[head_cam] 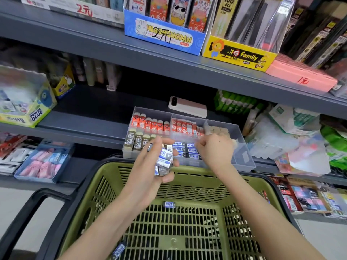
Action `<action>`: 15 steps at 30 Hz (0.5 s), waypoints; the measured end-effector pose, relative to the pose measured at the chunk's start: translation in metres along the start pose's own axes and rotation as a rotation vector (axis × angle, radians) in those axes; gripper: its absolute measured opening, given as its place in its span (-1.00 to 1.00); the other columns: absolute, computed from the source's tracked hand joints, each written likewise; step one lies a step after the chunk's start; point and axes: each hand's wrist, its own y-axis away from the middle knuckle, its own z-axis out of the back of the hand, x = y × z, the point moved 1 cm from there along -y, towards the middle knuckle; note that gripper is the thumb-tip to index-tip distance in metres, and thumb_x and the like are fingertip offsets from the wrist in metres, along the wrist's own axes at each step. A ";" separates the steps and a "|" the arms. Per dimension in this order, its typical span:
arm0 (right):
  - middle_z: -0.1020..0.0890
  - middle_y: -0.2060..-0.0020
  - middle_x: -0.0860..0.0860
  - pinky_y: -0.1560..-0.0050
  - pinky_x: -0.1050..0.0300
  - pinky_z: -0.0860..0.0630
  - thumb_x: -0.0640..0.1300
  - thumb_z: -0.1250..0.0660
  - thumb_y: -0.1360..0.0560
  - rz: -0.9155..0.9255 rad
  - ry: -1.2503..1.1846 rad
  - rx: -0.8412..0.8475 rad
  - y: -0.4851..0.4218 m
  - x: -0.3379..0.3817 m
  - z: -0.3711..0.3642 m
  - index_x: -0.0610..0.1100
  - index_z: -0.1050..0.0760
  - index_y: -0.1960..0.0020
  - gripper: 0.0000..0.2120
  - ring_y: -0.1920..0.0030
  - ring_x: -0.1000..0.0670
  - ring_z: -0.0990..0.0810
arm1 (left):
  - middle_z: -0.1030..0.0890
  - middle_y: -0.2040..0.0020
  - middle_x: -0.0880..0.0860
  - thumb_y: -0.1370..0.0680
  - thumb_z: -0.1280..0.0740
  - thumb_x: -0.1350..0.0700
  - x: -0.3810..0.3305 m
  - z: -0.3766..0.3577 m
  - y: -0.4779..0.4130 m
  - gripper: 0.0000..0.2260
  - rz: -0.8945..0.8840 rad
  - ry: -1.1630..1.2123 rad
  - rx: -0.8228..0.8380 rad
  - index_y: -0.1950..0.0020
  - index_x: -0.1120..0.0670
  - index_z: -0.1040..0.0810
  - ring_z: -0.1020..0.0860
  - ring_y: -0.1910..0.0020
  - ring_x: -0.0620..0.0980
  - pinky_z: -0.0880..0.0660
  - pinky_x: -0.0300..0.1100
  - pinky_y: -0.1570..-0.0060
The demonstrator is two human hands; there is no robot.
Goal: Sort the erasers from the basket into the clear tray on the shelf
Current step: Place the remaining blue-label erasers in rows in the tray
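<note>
Head view: left hand (150, 166) grip pinches stacked erasers (164, 162); right hand (214, 149) grip pressed together over clear tray (242, 147). Risk: loose stack spills into basket (105, 184).

Olive-green basket (105, 184); blue-and-white erasers (165, 160); clear tray (242, 147).

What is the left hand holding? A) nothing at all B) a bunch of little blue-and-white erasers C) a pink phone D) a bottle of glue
B: the left hand is closed around a bunch of blue-and-white erasers, held above the green basket in front of the clear tray.
</note>
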 end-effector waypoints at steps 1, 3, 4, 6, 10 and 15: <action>-0.64 0.18 -0.14 0.18 0.10 -0.28 -0.01 -0.18 -0.52 0.014 0.054 0.021 0.000 0.001 0.002 -0.13 -0.64 0.06 -0.70 0.00 -0.15 -0.52 | -0.55 0.22 0.12 -0.43 -0.26 -0.13 0.000 0.000 0.000 -0.72 0.001 0.002 0.002 0.12 0.02 -0.65 -0.51 0.34 -0.04 -0.24 -0.30 0.58; -0.65 0.14 -0.13 0.10 0.09 -0.30 0.01 -0.18 -0.54 0.060 0.080 -0.015 0.003 0.005 0.013 -0.12 -0.64 0.00 -0.68 -0.01 -0.15 -0.50 | -0.55 0.22 0.12 -0.43 -0.26 -0.15 0.000 0.001 0.001 -0.71 -0.002 -0.007 0.008 0.11 0.01 -0.65 -0.51 0.33 -0.04 -0.24 -0.30 0.57; -0.65 0.18 -0.10 0.09 0.08 -0.29 0.03 -0.19 -0.54 0.103 -0.016 -0.080 0.007 0.008 0.020 -0.12 -0.66 0.07 -0.68 0.04 -0.13 -0.50 | -0.55 0.22 0.12 -0.43 -0.26 -0.16 0.000 0.001 0.001 -0.70 -0.005 -0.012 0.012 0.09 0.01 -0.65 -0.51 0.33 -0.04 -0.24 -0.30 0.57; -0.64 0.30 0.07 0.08 0.13 -0.30 0.09 -0.25 -0.50 0.165 -0.453 -0.110 0.021 0.016 0.040 -0.06 -0.66 0.21 -0.69 0.14 0.01 -0.50 | -0.56 0.20 0.12 -0.41 -0.28 -0.18 0.000 0.002 0.001 -0.68 -0.011 -0.020 0.019 0.06 0.01 -0.65 -0.51 0.33 -0.04 -0.25 -0.30 0.57; -0.61 0.25 0.19 -0.07 0.23 -0.35 0.13 -0.37 -0.39 0.266 -0.889 0.138 0.058 0.038 0.069 0.13 -0.63 0.16 -0.88 0.06 0.15 -0.50 | -0.59 0.16 0.09 -0.40 -0.28 -0.22 0.000 0.002 0.003 -0.63 -0.013 -0.040 0.046 -0.01 -0.01 -0.64 -0.49 0.35 -0.10 -0.26 -0.30 0.57; -0.60 0.33 0.21 0.14 0.34 -0.36 -0.04 -0.42 -0.42 0.079 -1.024 0.316 0.072 0.044 0.071 0.04 -0.61 0.23 -0.94 0.25 0.23 -0.48 | -0.64 0.03 0.17 -0.44 -0.30 -0.22 0.001 0.001 0.008 -0.63 -0.069 -0.178 0.056 -0.08 0.00 -0.61 -0.53 0.29 -0.09 -0.28 -0.28 0.54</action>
